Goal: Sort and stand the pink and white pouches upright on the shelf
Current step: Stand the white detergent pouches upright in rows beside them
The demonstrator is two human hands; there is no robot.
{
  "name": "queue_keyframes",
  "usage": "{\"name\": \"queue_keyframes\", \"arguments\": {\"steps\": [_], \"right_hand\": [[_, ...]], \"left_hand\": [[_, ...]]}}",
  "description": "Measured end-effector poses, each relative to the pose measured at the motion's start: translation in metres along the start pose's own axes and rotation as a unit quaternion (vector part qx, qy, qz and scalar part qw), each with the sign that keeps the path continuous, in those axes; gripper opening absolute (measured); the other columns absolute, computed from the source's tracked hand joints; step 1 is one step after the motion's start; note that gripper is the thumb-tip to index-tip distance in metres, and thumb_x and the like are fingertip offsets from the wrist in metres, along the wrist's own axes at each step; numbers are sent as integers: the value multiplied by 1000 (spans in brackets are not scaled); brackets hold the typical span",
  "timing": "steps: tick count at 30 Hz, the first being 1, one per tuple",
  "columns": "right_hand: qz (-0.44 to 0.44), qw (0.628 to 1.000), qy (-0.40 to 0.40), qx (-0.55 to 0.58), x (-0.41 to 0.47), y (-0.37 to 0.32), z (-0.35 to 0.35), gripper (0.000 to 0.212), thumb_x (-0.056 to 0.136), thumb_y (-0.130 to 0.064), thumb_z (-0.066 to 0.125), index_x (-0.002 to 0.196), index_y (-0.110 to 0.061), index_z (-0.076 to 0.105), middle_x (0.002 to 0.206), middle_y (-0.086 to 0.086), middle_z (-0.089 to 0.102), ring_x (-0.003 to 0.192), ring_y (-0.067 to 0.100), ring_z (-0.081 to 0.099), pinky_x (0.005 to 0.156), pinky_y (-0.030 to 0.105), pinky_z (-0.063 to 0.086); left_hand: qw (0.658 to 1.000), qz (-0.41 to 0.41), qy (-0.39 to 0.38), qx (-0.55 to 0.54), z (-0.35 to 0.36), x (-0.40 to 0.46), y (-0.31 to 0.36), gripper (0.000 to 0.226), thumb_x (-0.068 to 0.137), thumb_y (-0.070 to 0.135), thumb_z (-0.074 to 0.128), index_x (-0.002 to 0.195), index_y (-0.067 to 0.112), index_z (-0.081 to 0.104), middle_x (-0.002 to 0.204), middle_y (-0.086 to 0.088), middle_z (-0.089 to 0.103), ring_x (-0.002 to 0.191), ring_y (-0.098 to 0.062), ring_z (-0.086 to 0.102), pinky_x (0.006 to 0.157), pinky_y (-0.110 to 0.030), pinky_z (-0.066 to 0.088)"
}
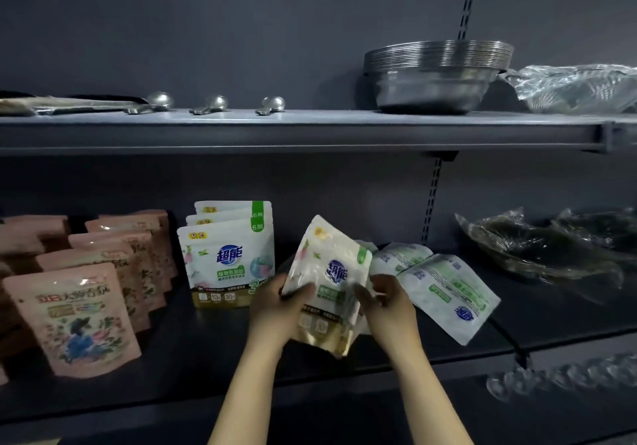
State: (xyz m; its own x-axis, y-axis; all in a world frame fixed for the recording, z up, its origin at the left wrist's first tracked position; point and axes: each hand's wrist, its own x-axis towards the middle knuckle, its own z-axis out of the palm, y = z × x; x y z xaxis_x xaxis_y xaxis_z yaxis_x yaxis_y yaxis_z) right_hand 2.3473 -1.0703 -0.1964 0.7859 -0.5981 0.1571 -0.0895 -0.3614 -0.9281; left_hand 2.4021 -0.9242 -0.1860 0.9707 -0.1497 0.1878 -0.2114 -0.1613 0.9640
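I judge the sort mostly done: glossy pink flowered pouches point(72, 317) stand in rows left of three upright white-and-green pouches point(229, 258). My left hand point(279, 310) and right hand point(386, 306) each pinch a side of one tilted white printed pouch point(327, 282), just right of that white row. Two or more white pouches point(444, 289) lie flat beyond it, with bare dark metal shelf point(213, 344) in front up to its edge.

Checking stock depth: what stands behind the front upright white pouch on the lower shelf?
Behind the front white pouch the top edges of two more white pouches show, stepped back in a row. Their lower parts are covered, and anything further behind them is hidden.
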Motion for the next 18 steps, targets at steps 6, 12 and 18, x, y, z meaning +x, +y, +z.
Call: {"name": "queue_keyframes", "arguments": {"steps": [6,12,18], "right_hand": [[22,980,-91,174,-4,-25,0,81,72,-46,76,138,-26,34,129,-4,55,116,18,57,94,39,51],[-2,894,-287,344,-19,-51,1,49,71,-22,70,116,-8,60,106,8,73,97,21,71,74,26,58],[-10,900,-280,335,-24,-56,28,40,73,-15,73,111,-7,63,102,9,74,93,22,72,79,31,58]], "left_hand": [[988,43,42,-144,-25,-11,38,15,87,12,61,81,22,69,83,5,74,85,-15,70,77,-30,55],[964,5,45,-263,-54,-22,46,14,88,15,60,100,16,68,98,-4,74,92,-20,71,78,-33,57],[977,-9,70,-203,-81,-31,33,14,87,22,62,101,22,66,96,1,75,88,-15,72,69,-25,55]]}}
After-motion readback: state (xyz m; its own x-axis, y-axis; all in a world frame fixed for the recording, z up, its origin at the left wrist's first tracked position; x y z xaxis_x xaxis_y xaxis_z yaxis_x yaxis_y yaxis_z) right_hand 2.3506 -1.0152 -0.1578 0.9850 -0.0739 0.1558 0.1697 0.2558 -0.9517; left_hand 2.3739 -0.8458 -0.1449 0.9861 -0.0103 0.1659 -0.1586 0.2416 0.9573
